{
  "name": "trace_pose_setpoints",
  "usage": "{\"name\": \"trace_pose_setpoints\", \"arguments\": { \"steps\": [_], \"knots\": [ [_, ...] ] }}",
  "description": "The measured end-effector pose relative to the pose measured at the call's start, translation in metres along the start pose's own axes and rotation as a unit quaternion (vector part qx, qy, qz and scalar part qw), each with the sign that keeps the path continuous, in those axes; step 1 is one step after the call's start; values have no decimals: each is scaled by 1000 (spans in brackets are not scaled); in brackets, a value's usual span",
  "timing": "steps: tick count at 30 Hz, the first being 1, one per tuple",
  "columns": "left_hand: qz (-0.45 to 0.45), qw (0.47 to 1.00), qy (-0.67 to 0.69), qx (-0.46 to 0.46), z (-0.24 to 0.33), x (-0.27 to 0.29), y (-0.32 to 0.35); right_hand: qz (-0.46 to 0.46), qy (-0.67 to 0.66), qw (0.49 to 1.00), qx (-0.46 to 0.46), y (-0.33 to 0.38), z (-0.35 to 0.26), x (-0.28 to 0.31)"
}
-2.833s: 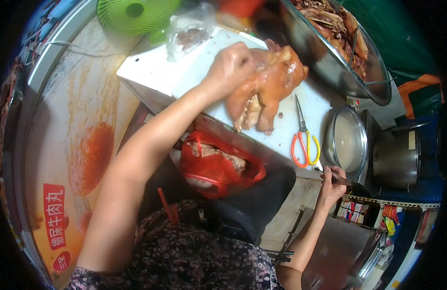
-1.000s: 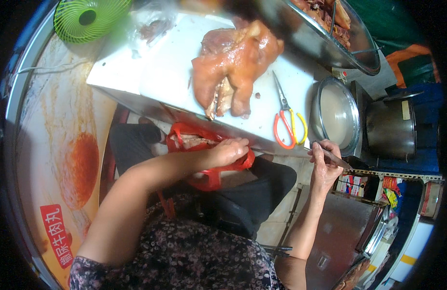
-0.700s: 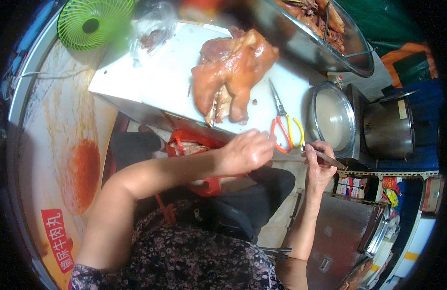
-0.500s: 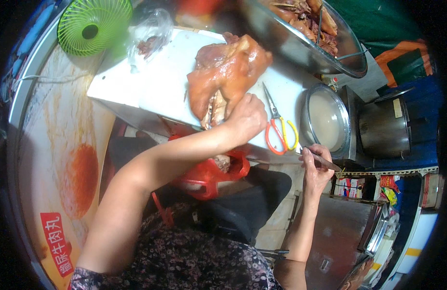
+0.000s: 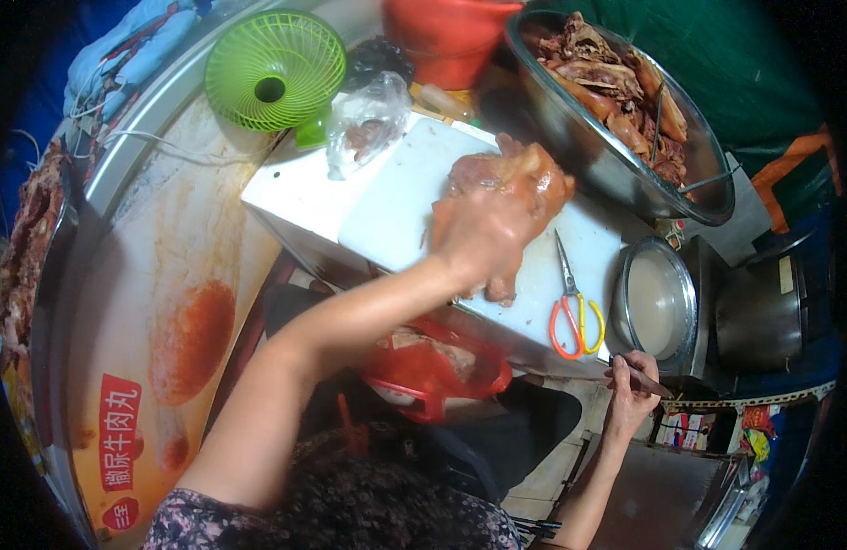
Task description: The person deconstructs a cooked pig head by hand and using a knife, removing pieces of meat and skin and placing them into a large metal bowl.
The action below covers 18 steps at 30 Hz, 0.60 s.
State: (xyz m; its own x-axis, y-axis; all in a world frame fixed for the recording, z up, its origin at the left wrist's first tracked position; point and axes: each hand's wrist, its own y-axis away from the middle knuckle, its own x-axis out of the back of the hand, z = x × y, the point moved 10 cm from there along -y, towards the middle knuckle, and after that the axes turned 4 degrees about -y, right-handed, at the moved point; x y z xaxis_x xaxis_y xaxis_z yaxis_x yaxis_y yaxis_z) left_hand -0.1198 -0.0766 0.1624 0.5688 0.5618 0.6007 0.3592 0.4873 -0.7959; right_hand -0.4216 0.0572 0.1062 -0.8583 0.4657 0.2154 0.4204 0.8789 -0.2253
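A glossy brown piece of cooked meat with skin (image 5: 533, 179), which looks like part of a pig's head, lies on the white cutting board (image 5: 387, 197). Over its near left side is my left hand (image 5: 483, 234), smeared by motion, so its fingers cannot be read. My right hand (image 5: 630, 385) is closed around a slim dark knife (image 5: 651, 382) at the board's right corner. Between my hands, scissors (image 5: 567, 307) with one red and one yellow handle loop lie on the board, blades pointing away from me.
A big metal basin (image 5: 616, 174) of meat pieces stands far right, near a bowl of cloudy liquid (image 5: 654, 302) and a dark pot (image 5: 763, 321). A green fan (image 5: 277, 69) and plastic bag (image 5: 368, 124) are far left. Below the board sits a red basket (image 5: 423, 403).
The view has shifted, so everything sits lower and further right. My left hand has moved from the meat's near lower end up onto its side. My right hand keeps the knife.
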Motion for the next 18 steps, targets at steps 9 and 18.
{"name": "trace_pose_setpoints", "arguments": {
  "steps": [9,18],
  "knots": [
    [-33,961,-161,222,-262,42,31,-23,-7,1000,8,-5,-7,-20],
    [-51,984,46,167,-153,22,30,-50,-50,997,-44,-9,-9,-42]
  ]
}}
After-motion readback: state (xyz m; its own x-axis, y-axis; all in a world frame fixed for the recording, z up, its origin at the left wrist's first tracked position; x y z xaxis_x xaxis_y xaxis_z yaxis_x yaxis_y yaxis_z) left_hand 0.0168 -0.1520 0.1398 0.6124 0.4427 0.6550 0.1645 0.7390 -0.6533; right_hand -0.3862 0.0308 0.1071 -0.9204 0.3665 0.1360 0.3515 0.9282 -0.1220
